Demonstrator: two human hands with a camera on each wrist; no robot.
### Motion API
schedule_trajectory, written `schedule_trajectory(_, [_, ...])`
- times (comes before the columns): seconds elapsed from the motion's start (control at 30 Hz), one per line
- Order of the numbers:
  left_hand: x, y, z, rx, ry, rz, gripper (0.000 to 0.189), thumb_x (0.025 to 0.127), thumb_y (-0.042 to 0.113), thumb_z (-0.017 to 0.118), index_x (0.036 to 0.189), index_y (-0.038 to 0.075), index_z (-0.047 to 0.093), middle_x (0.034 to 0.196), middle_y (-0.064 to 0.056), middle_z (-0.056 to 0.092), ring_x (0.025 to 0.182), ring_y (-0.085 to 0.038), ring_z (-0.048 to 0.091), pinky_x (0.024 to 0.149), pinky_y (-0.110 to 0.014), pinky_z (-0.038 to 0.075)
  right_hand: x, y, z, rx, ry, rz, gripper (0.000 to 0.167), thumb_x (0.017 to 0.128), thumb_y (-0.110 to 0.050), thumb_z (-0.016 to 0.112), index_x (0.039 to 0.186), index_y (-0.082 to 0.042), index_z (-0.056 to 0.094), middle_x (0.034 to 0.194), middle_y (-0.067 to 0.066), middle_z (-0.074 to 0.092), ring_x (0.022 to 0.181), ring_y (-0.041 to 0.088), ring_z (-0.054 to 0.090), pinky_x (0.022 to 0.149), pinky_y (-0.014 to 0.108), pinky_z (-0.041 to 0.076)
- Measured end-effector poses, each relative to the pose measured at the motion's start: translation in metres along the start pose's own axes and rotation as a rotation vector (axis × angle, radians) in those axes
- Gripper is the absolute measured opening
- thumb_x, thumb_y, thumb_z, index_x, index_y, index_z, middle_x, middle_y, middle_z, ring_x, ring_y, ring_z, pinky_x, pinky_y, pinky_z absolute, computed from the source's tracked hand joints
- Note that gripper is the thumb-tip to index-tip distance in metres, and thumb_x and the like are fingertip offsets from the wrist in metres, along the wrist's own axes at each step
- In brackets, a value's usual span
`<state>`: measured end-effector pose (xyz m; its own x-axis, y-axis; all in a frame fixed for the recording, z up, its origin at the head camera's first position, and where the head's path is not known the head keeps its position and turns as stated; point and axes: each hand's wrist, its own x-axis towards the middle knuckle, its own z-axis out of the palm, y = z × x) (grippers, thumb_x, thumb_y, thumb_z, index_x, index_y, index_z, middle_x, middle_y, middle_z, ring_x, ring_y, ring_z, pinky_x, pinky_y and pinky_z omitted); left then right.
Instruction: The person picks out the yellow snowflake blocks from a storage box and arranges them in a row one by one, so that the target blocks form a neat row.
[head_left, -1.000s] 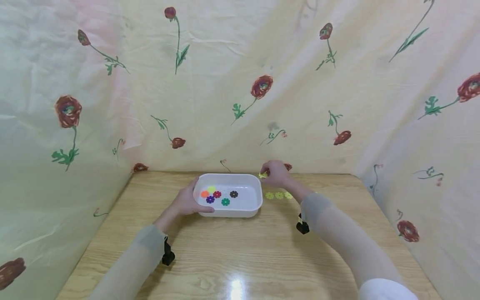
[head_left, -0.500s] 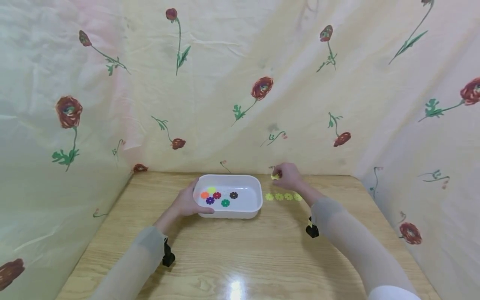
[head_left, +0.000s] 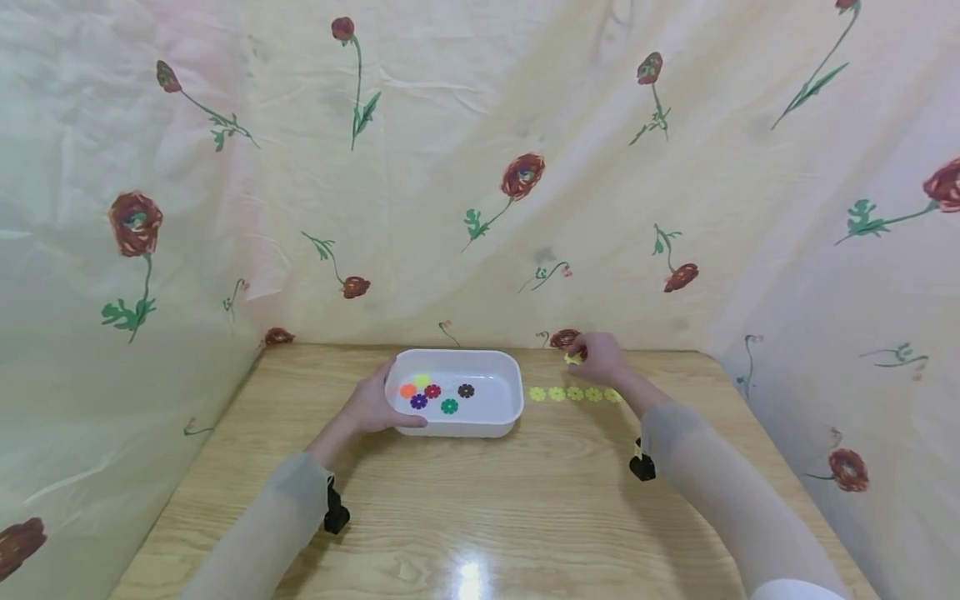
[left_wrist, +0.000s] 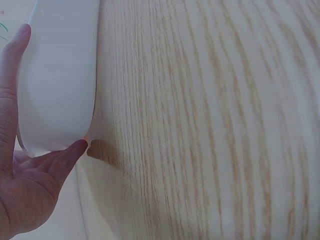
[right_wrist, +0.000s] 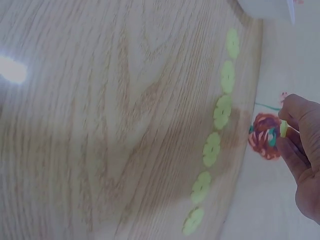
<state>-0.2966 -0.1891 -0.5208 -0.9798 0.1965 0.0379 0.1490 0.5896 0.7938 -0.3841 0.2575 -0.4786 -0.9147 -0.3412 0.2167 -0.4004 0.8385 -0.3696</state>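
Observation:
My left hand point(head_left: 371, 404) grips the left end of a white plastic tub point(head_left: 480, 428), its thumb along the front wall. In the left wrist view, fingertips point(left_wrist: 77, 146) touch the tub's end. Inside the tub lie several flower-shaped plastic discs, among them a purple disc point(head_left: 418, 402), a green disc point(head_left: 449, 407) and a brown disc point(head_left: 466, 390). My right hand point(head_left: 606, 362) pinches a yellow flower-shaped disc point(right_wrist: 283, 128) between thumb and fingers, raised behind a row of similar yellow discs point(right_wrist: 211, 149). That row lies flat to the right of the tub, its right end partly hidden by my wrist.
The wooden table point(head_left: 480, 500) ends just behind the tub, where a flower-printed cloth point(head_left: 420, 208) hangs. The same cloth closes off both sides. Black wrist devices hang under both forearms, such as the right device point(head_left: 642, 465).
My right hand has moved to the right behind the row, still pinching the yellow disc. More of the row shows now. My left hand and the tub have stayed in place.

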Motion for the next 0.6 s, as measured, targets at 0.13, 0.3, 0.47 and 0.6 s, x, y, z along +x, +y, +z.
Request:
schedule_trajectory(0.13, [0.000,0.000,0.000,0.001,-0.005,0.002,0.129,0.072,0.039,0.100,0.170,0.012,0.021,0.162,-0.016,0.048,0.138,-0.036,0.054,0.121,-0.062,0.044,-0.004,0.006,-0.002,-0.001,0.001,0.006,0.017,0.085,-0.009,0.082,0.096,0.002,0.077,0.093,0.017,0.077,0.082,0.027,0.069,0.082,0.048,0.061])
schedule_trajectory(0.3, [0.000,0.000,0.000,-0.002,-0.006,-0.007,0.130,0.071,0.039,0.100,0.170,0.012,0.020,0.163,-0.016,0.047,0.138,-0.036,0.054,0.121,-0.063,0.043,-0.011,0.013,-0.005,-0.007,-0.006,0.020,0.016,0.086,-0.009,0.082,0.096,0.003,0.076,0.092,0.018,0.075,0.081,0.027,0.068,0.081,0.049,0.060])
schedule_trajectory(0.47, [0.001,-0.003,0.001,0.007,-0.006,0.004,0.130,0.071,0.042,0.100,0.170,0.012,0.021,0.161,-0.015,0.049,0.138,-0.035,0.055,0.120,-0.062,0.044,-0.020,0.024,-0.006,-0.021,-0.009,0.028,0.017,0.086,-0.008,0.082,0.095,0.004,0.075,0.089,0.017,0.074,0.078,0.024,0.065,0.077,0.048,0.058])
schedule_trajectory(0.6, [0.001,-0.003,0.000,0.006,-0.007,0.014,0.130,0.070,0.042,0.101,0.169,0.012,0.022,0.160,-0.016,0.051,0.136,-0.035,0.056,0.120,-0.062,0.045,-0.026,0.029,-0.010,-0.022,-0.004,0.030,0.018,0.086,-0.008,0.082,0.096,0.005,0.075,0.091,0.019,0.075,0.079,0.026,0.066,0.078,0.050,0.059])
